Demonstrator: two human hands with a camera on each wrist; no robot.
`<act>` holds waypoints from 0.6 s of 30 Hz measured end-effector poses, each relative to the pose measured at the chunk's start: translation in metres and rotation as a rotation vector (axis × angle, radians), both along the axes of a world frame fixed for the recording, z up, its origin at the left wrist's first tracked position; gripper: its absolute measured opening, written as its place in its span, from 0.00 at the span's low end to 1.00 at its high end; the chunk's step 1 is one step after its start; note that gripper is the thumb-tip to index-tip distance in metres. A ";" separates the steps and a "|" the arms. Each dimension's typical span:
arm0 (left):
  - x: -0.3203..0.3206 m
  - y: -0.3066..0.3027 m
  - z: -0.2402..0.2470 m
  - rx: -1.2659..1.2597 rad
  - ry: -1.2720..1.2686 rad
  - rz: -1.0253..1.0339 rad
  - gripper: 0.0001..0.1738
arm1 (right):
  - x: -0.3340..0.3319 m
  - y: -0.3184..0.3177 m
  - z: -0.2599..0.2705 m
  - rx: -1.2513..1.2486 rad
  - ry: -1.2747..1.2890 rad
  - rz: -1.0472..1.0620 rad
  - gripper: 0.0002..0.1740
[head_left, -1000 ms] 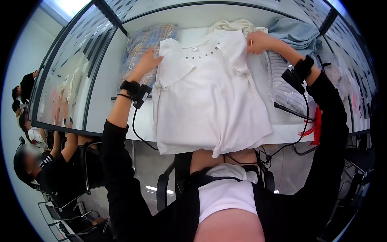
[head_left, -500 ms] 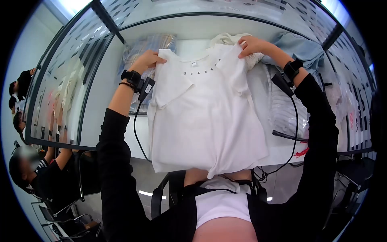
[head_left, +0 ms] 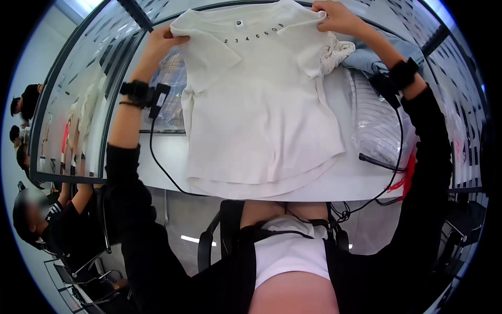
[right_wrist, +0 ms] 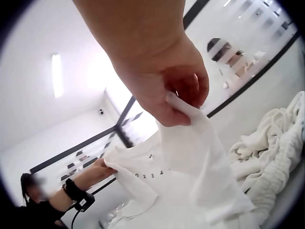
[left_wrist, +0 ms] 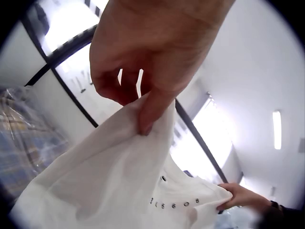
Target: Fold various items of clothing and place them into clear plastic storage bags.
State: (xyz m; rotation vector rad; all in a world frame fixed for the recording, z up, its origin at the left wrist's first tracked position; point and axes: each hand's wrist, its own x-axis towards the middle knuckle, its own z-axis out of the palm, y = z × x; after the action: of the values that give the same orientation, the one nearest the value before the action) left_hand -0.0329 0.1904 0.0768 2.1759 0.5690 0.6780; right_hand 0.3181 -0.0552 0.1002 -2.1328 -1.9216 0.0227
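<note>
A white T-shirt point(head_left: 256, 104) with a row of small black digits below its neckline hangs spread between the two hands, its collar end raised. My left hand point(head_left: 159, 47) pinches the left shoulder between thumb and fingers; in the left wrist view the thumb of this left hand point(left_wrist: 147, 67) presses on the cloth. At the other shoulder my right hand point(head_left: 337, 18) pinches the fabric, and the right wrist view shows the right hand point(right_wrist: 164, 81) with cloth between thumb and curled fingers. The shirt's hem lies by the table's front edge.
Behind the shirt on the left is a bagged plaid garment point(head_left: 170, 99). To the right are a cream garment point(head_left: 337, 52), folded blue denim point(head_left: 389, 52) and a bagged striped garment point(head_left: 374, 120). Glass partitions frame the white table point(head_left: 162, 162). Cables run from both wrist cameras.
Both hands have taken hold of the shirt's shoulders and lifted them up and away from the body. The shirt now hangs straighter, and its hem has drawn back toward the table.
</note>
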 end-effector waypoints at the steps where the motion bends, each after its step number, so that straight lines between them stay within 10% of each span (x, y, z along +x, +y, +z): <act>1: -0.011 -0.014 0.008 0.043 0.043 0.005 0.21 | -0.028 -0.021 0.018 -0.068 -0.018 0.000 0.33; 4: -0.050 -0.052 0.012 0.174 0.141 -0.034 0.19 | -0.072 -0.065 0.032 -0.151 -0.083 0.031 0.48; 6: -0.080 -0.084 0.005 0.286 0.165 -0.101 0.16 | -0.087 -0.080 0.011 0.153 -0.136 0.213 0.28; 8: -0.103 -0.124 -0.008 0.389 0.190 -0.207 0.14 | -0.112 -0.117 -0.016 0.351 -0.356 0.344 0.30; 10: -0.123 -0.154 -0.028 0.471 0.223 -0.285 0.15 | -0.159 -0.137 -0.019 -0.114 -0.418 0.156 0.16; 18: -0.158 -0.184 -0.080 0.402 0.361 -0.245 0.13 | -0.184 -0.187 -0.112 -0.339 -0.607 0.225 0.11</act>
State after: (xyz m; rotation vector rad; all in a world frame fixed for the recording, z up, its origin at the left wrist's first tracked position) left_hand -0.1913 0.0067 -0.0034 2.7170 0.3554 0.2811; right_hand 0.1344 -0.2423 -0.0117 -2.3014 -2.6605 -0.3098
